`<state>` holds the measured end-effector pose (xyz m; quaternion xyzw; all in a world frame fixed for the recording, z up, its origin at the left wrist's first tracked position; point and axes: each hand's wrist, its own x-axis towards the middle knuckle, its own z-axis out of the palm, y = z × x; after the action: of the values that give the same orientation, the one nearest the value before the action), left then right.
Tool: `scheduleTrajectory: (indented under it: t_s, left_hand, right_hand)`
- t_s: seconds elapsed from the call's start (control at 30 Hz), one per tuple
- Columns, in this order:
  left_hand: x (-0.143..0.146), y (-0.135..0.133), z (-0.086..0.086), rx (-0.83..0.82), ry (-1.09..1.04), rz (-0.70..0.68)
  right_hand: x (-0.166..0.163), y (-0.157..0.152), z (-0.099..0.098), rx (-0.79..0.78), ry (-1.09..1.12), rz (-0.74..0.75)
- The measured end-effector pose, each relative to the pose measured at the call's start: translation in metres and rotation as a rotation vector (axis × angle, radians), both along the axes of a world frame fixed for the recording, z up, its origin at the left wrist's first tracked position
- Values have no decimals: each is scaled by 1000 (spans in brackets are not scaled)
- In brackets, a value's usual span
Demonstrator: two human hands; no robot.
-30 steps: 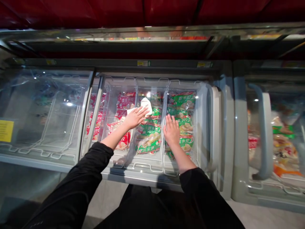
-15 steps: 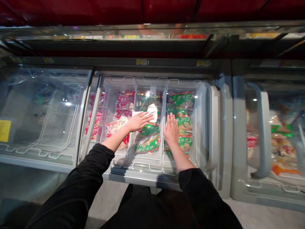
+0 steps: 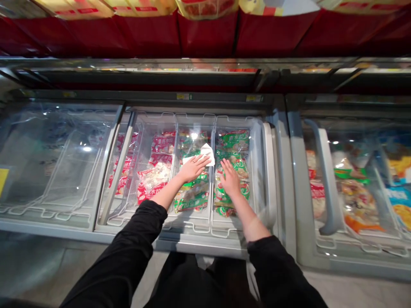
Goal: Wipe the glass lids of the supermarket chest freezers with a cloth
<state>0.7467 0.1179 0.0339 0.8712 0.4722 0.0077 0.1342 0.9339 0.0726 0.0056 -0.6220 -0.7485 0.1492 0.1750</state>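
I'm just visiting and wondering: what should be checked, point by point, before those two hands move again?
1. Cloth under the left hand: ok; the fingers lie over it, and part spreads past the fingertips.
2. Right hand free: ok; it looks to hold nothing, palm down.
3. Hands apart: ok; a gap shows between them.
4. Sleeves off the cloth: ok; both the left sleeve and right sleeve end short of the wrists.
5. Right palm touching the glass: cannot tell; its underside is hidden.
6. Glass free of smudges: cannot tell; glare and the bags beneath confuse the view.
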Motion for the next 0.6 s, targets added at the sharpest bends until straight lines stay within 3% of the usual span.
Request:
scheduleTrajectory:
  t_s: [0.07,0.13,0.23,0.33,0.43,0.53,0.6]
  left_hand:
    - [-5,5,2,-5,0,21]
    - [2,15,-1,17,1,129]
    - [35,27,-11,64,-6,304]
    - [72,23,-21,77,-16,329]
    - [80,7,-24,62,-43,113]
    - [57,-1,-20,7,-50,-212]
    - [38,3,-16,-32,-17,-304]
  right_hand:
    - [17,-4,2,12,-34,102]
    - [25,-8,3,23,-72,127]
    - [26,-11,4,43,-110,17]
    - [24,-11,1,54,-135,-186]
    - [29,-10,-7,55,-151,-285]
    - [36,-9,-15,50,-155,-280]
    - [39,-8,-19,49,-146,-265]
